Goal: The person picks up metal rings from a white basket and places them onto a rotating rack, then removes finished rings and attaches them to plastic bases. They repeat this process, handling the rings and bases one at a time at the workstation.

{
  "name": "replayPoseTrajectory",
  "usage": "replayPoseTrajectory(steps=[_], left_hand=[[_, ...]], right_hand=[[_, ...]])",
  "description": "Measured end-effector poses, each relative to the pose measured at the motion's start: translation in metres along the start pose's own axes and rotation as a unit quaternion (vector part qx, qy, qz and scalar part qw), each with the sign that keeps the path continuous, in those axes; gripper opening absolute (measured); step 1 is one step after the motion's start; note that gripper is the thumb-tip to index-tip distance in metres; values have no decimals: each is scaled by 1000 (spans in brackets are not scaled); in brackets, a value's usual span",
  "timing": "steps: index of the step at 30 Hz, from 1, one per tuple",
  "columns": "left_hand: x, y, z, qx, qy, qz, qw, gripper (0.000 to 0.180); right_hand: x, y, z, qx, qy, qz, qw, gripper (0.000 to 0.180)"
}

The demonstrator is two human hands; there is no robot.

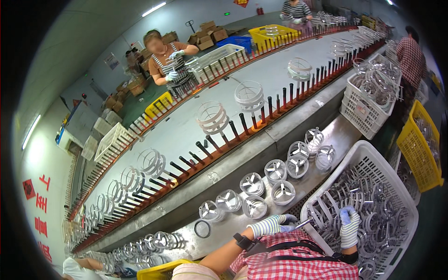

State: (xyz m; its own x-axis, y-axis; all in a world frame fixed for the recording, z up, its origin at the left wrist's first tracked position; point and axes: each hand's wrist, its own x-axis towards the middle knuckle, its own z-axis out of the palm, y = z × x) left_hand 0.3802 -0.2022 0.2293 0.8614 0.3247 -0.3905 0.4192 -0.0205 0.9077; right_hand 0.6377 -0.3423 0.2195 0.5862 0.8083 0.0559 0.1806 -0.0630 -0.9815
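Observation:
A white slotted basket point(373, 156) at the lower right is full of clear plastic ring frames point(373, 200). My right hand point(349, 227), in a striped glove with blue fingertips, lies on that pile with its fingers bent down among the frames; a grip is not visible. My left hand point(273, 225), gloved the same way and with a black band at the wrist, sits at the basket's left rim, closed on a thin clear piece point(304, 223) that points toward the basket. Just beyond it, round clear parts with three-armed centres point(275, 183) stand in rows on the steel bench point(224, 224).
Behind the bench runs a long conveyor point(261, 88) with black pegs point(242, 123) carrying white ring cages point(212, 116). A white basket point(368, 100) and a yellow one point(420, 154) stand to the right. Other people work across the line point(170, 60), at the far end point(295, 10) and on the right point(411, 58).

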Motion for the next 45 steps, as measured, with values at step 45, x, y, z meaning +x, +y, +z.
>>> replayPoseTrajectory(steps=[45], left_hand=[[-12, -18, -29, -193, -76, -108, 972, 34]], right_hand=[[44, -77, 88, -63, -156, -142, 976, 10]])
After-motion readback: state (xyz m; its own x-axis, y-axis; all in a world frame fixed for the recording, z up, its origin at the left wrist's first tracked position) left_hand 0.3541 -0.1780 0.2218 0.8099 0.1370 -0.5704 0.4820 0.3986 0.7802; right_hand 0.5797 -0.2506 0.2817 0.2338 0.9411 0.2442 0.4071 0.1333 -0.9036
